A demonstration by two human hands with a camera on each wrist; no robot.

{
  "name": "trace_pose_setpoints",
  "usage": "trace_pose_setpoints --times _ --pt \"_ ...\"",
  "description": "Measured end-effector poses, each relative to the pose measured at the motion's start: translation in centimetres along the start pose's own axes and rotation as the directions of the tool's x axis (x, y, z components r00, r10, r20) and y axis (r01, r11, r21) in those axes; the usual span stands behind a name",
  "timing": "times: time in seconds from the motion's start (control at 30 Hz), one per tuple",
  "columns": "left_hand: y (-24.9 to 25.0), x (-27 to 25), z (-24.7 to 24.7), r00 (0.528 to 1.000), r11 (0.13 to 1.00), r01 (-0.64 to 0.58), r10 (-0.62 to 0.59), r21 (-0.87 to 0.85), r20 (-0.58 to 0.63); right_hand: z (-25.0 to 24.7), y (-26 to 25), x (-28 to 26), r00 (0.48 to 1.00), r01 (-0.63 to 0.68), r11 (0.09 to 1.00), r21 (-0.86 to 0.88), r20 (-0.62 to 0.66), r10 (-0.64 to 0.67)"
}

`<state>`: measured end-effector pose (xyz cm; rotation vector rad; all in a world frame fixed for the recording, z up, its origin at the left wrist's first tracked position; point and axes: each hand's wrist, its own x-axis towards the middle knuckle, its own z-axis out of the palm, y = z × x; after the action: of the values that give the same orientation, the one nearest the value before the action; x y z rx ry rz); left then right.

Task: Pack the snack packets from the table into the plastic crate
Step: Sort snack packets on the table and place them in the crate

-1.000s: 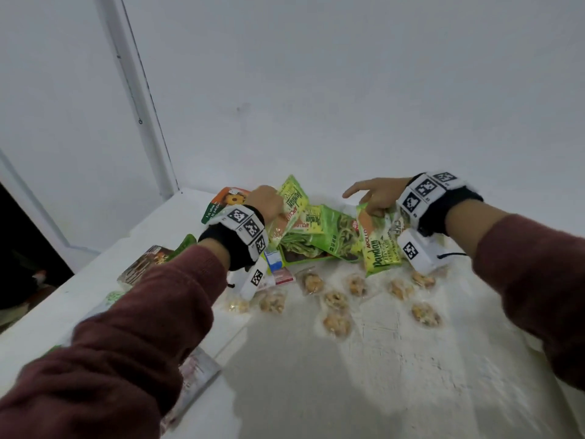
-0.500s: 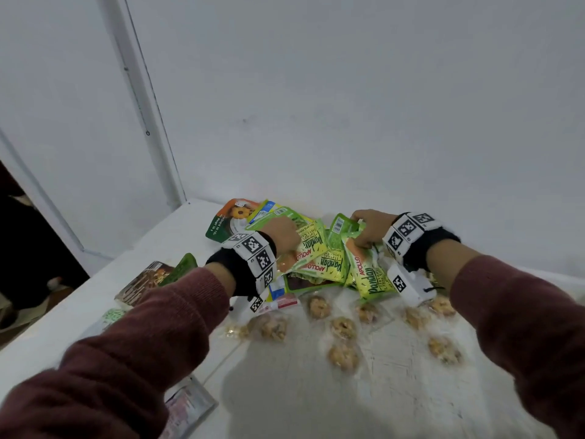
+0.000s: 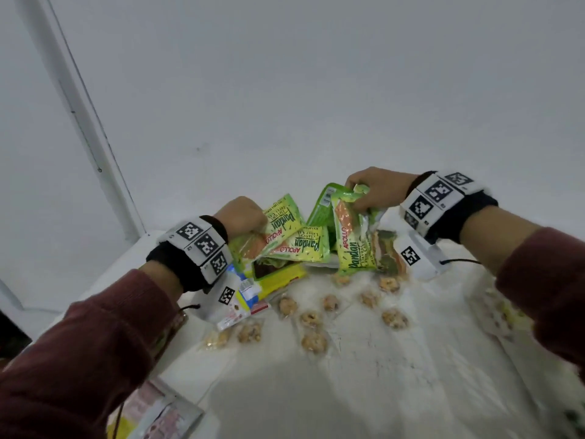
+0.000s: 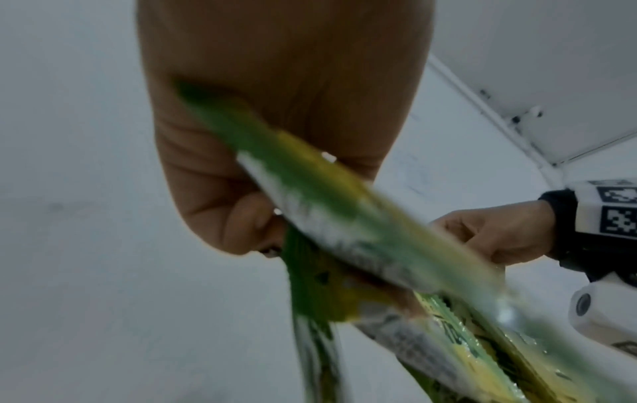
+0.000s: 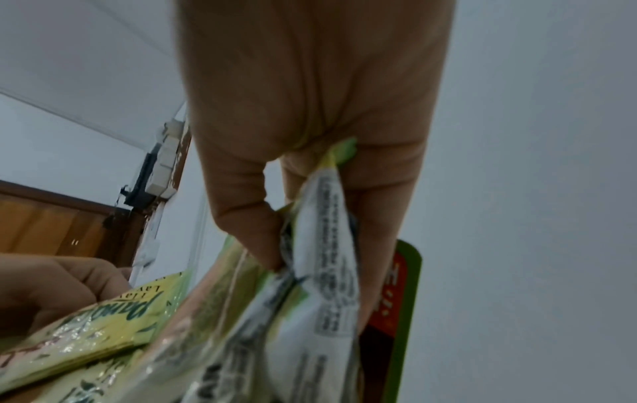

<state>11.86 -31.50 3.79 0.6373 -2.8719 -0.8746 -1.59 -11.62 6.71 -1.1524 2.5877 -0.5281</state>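
We wear maroon sleeves [image 3: 95, 337] on both arms. Each wrist carries a black band [image 3: 456, 217] with white marker blocks [image 3: 202, 245]. A black cable [image 3: 459, 262] leaves the right unit.

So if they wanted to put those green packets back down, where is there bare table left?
The widest bare patch of the white table lies nearest the person, below the scattered clear-wrapped cookie packets and between the two red sleeves. It is crowded farther back, under the left hand and right hand gripping green Pandan packets.
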Motion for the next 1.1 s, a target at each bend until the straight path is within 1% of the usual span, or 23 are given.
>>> trace_pose_setpoints --times 0.07,0.13,0.2,0.27,0.33,0.5,0.6,0.67,0.77,0.83,0.9,0.97,1.03,1.1 --pt "1.7 -1.0 -0.9 0.993 0.991 -0.113 0.109 -0.071 -0.046 -1.9 0.0 -2.9 0.997 -0.015 1.000 -0.004 -0.077 0.015" --pt "4.0 -2.0 -1.3 0.976 0.967 -0.206 0.192 -0.150 -0.100 -3.7 0.3 -6.1 0.985 -0.039 0.999 -0.026 -0.167 0.034" --pt "6.3 -3.3 -1.1 0.956 0.929 -0.287 0.263 -0.235 -0.131 -5.5 0.8 -9.7 0.964 -0.072 0.997 -0.031 -0.258 0.062" --pt "9.0 -4.8 -0.3 0.940 0.880 -0.339 0.306 -0.332 -0.150 -7.1 1.7 -13.4 0.941 -0.108 0.994 -0.016 -0.325 0.097" --pt "11.6 -6.0 1.1 0.926 0.830 -0.377 0.351 -0.411 -0.141 -8.5 3.0 -17.3 0.917 -0.154 0.988 -0.012 -0.375 0.139" --pt "18.0 -9.5 6.6 0.878 0.781 -0.442 0.478 -0.442 -0.035 -10.7 7.8 -26.1 0.862 -0.296 0.955 -0.021 -0.435 0.258" --pt "22.1 -12.0 9.6 0.854 0.772 -0.470 0.520 -0.428 0.001 -11.1 10.4 -31.1 0.853 -0.351 0.935 -0.048 -0.429 0.299" --pt "24.9 -13.5 11.2 0.850 0.778 -0.473 0.526 -0.414 0.016 -11.4 12.1 -34.1 0.850 -0.365 0.929 -0.058 -0.429 0.307" --pt "28.5 -15.4 13.4 0.843 0.794 -0.491 0.537 -0.357 0.035 -11.4 15.1 -37.3 0.851 -0.372 0.927 -0.051 -0.417 0.318" --pt "30.1 -16.4 15.0 0.839 0.815 -0.502 0.540 -0.288 0.067 -11.1 16.8 -38.5 0.861 -0.380 0.924 -0.052 -0.387 0.332" --pt "31.2 -17.2 16.3 0.832 0.833 -0.514 0.542 -0.205 0.118 -10.7 18.2 -39.2 0.872 -0.395 0.918 -0.041 -0.332 0.360" --pt "31.9 -17.7 17.3 0.834 0.853 -0.504 0.522 -0.136 0.178 -10.2 19.1 -39.4 0.882 -0.415 0.909 -0.014 -0.250 0.399" --pt "32.4 -18.0 18.0 0.841 0.873 -0.478 0.487 -0.098 0.238 -9.8 19.7 -39.3 0.893 -0.426 0.905 -0.003 -0.163 0.420" --pt "32.9 -17.9 18.4 0.848 0.887 -0.457 0.458 -0.068 0.267 -9.5 20.4 -38.9 0.900 -0.426 0.905 -0.021 -0.108 0.421"
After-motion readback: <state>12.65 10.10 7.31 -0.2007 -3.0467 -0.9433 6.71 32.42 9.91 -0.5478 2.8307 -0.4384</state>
